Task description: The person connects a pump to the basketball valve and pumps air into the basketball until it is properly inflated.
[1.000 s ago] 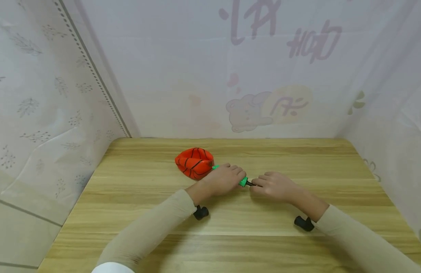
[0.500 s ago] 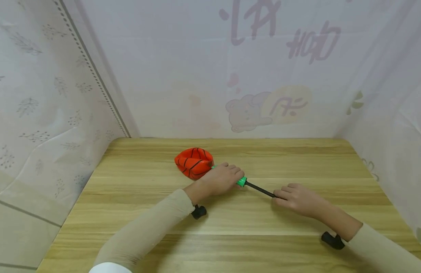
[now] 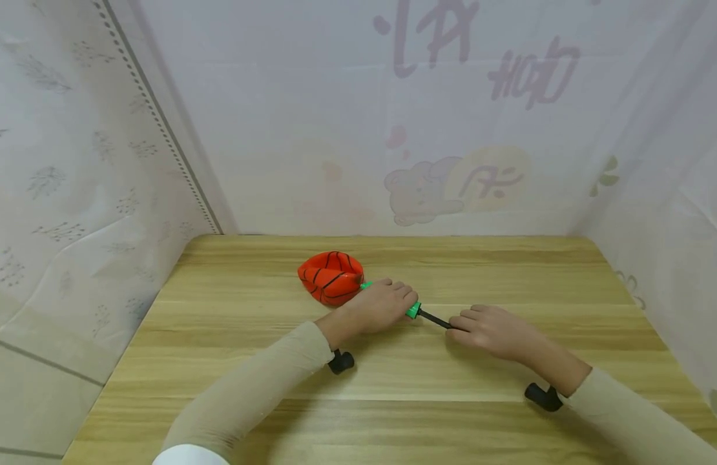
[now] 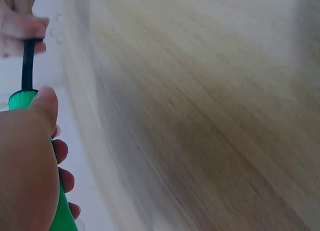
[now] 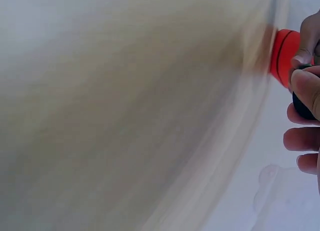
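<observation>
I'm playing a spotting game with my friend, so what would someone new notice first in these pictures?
Probably the bright red-orange toy basketball, caved in and lying near the far side of the wooden table, a little left of the middle. Next might come the green hand pump just to its right, with the left hand gripping its body and the right hand holding the outer end of its black rod.

Inside the left fingers [image 4: 67, 180], the green plastic tube [image 4: 63, 218] looks smooth; near them, the dented red plastic ball [image 3: 331, 283], glossy; below, the flat tan wood-grained tabletop [image 3: 446, 387], smooth.
</observation>
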A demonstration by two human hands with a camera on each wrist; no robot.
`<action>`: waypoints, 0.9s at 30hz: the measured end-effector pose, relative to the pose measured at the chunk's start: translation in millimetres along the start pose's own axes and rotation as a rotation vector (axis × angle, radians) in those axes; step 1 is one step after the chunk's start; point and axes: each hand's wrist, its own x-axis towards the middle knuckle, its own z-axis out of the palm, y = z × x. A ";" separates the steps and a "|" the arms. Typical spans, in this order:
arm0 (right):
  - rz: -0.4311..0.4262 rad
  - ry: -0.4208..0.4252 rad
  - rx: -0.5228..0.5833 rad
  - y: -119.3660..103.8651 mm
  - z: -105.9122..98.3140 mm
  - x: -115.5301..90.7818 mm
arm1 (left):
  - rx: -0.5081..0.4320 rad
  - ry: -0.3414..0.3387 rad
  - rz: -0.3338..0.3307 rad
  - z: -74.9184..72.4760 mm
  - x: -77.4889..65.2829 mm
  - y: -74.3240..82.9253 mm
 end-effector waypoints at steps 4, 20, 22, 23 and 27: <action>-0.001 0.015 0.000 5.4 12.2 16.1 | 0.009 -0.018 -0.007 -0.5 2.4 2.3; 0.025 0.083 0.020 -5.3 10.9 0.0 | 0.024 0.008 0.014 3.0 -0.8 -1.0; 0.026 0.082 0.015 -7.8 7.3 -8.8 | 0.008 0.026 0.016 3.8 -1.6 -2.0; 0.024 0.079 0.010 -8.7 5.7 -13.2 | 0.001 0.032 0.019 3.9 -2.2 -2.5; 0.011 0.089 -0.019 -11.8 1.6 -29.2 | -0.017 0.061 0.022 4.3 -4.6 -5.1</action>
